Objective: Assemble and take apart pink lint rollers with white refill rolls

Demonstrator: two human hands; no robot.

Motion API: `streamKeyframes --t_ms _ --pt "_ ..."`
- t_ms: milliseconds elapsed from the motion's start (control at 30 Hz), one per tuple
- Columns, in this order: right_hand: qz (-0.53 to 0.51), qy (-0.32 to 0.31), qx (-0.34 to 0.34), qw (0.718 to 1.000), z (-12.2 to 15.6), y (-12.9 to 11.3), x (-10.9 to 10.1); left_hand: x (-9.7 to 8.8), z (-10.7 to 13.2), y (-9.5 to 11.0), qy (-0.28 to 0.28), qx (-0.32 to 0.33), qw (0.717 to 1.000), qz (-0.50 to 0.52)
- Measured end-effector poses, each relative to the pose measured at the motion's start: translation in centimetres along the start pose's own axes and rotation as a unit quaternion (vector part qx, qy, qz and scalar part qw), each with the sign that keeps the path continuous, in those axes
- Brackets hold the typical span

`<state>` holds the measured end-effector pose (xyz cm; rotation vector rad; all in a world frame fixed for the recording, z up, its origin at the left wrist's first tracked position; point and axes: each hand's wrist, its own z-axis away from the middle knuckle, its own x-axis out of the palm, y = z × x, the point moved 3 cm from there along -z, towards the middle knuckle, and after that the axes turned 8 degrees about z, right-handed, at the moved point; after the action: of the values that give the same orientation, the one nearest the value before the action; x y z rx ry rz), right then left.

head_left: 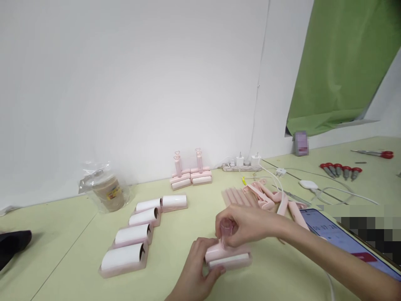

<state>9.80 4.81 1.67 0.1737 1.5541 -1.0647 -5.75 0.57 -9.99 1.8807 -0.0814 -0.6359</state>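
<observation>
L hand (196, 261) is gripping the left end of a pink lint roller (228, 256) lying on the pale green table (78, 267), near the front edge; thumb and fingers are curling around the housing, pressed tight on it. R hand (247, 225) is coming in from the right, fingertips pinching the clear pink handle stub (226, 229) that is sticking up from the roller's top. White roll is showing along the housing's front. To the left, a diagonal row of white refill rolls in pink trays (134, 236) is lying well apart from the hands. Behind, near the wall, two finished rollers (190, 175) are standing upright w/ a power strip (241, 166) beside them. Loose pink handles (260, 195) are lying just behind the R hand; a phone (332, 234) is sitting under the R forearm. A bagged cup (108, 190) is sitting far left.
</observation>
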Motion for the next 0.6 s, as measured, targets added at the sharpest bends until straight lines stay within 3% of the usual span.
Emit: streamKeyframes --t_ms 133,300,367,433,500,600 --pt "-0.001 0.069 0.04 0.997 0.2 0.4 1.2 0.2 0.2 -1.2 0.029 -0.043 0.998 0.033" --pt "-0.121 0.091 -0.015 0.988 1.5 2.7 1.4 0.1 0.0 -1.5 0.071 -0.079 0.991 0.082" --pt "-0.051 0.189 0.006 0.981 2.9 4.7 0.1 0.0 -0.2 -1.5 0.055 -0.083 0.99 0.096" --pt "0.064 0.292 0.055 0.953 4.9 6.6 -1.3 -0.2 -0.3 -1.8 0.033 -0.092 0.99 0.105" --pt "0.139 0.325 0.093 0.931 6.6 8.0 -2.0 -0.6 -0.5 -2.4 0.009 -0.098 0.988 0.121" --pt "0.2 0.319 0.114 0.919 7.6 9.3 -1.8 -1.6 -0.8 -2.5 0.007 -0.088 0.987 0.132"
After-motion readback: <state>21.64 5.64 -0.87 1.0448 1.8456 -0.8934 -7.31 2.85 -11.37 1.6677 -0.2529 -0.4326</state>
